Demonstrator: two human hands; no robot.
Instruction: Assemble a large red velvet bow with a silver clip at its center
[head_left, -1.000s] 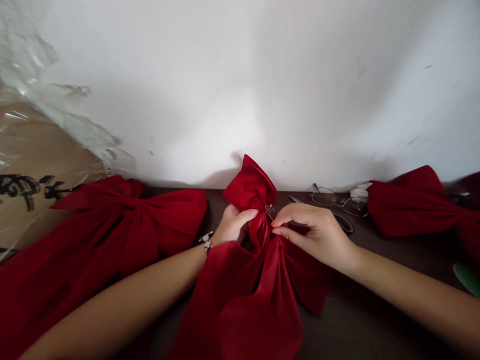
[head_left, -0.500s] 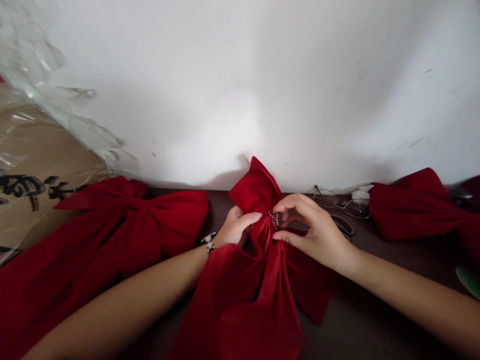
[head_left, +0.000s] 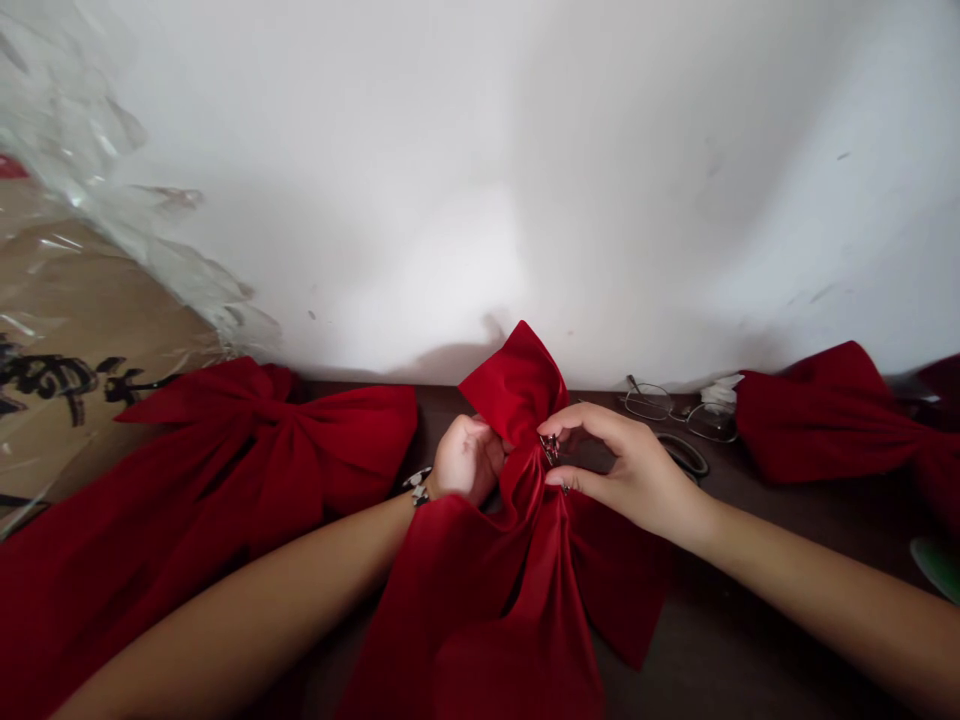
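Note:
A large red fabric bow [head_left: 517, 375] stands in front of me, gathered at its knot, with long tails [head_left: 517, 640] hanging toward me. My left hand [head_left: 466, 458] is closed around the left side of the knot; its fingertips are hidden behind the cloth. At the right side of the knot, my right hand [head_left: 611, 460] pinches a small shiny metal clip [head_left: 550, 448] between thumb and fingers. The clip lies against the gathered fabric; whether it is fastened there I cannot tell.
Another red bow [head_left: 360, 425] lies at the left beside a plastic-wrapped cardboard box [head_left: 112, 300]. Eyeglasses [head_left: 712, 422], a dark ring-shaped item [head_left: 686, 455] and a further red bow [head_left: 825, 420] are at the right. A white wall [head_left: 450, 200] rises behind the dark table [head_left: 720, 600].
My left thumb has left the front of the knot, and the left hand has turned behind it. The right fingers and the clip have shifted slightly down.

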